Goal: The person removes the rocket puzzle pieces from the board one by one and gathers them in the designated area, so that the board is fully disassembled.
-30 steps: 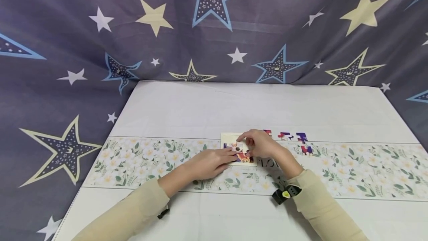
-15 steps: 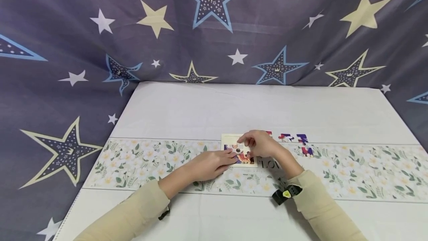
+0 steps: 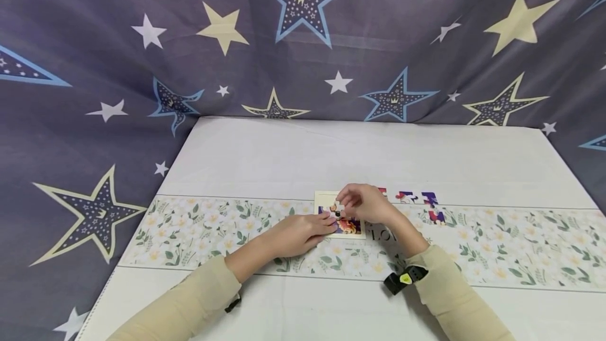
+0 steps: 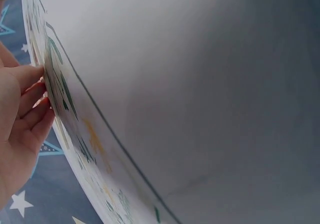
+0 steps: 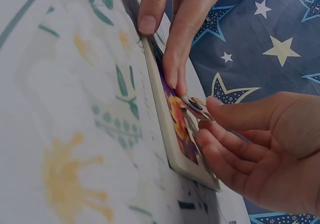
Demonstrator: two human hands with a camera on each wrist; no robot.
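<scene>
A small jigsaw puzzle in a cream frame point(image 3: 324, 198) lies on the table, with a bright orange and purple picture in its near part. My left hand point(image 3: 298, 233) rests flat from the left, its fairly straight fingertips on the frame and picture. My right hand point(image 3: 366, 203) comes over from the right. Between thumb and fingers it pinches a puzzle piece point(image 5: 197, 107), tilted up from the picture in the right wrist view. The left fingertips touch the near edge of that piece. In the left wrist view only part of the left hand point(image 4: 20, 119) shows.
Several loose puzzle pieces point(image 3: 430, 198) lie on the table right of the frame, one point(image 3: 437, 218) nearer to me. A flower-patterned band point(image 3: 213, 230) crosses the white tabletop point(image 3: 265, 146). A star-patterned curtain point(image 3: 360, 25) hangs behind.
The right thumb and fingertips have drawn together on the puzzle piece, which now stands tilted up from the picture. The left hand has stayed in place.
</scene>
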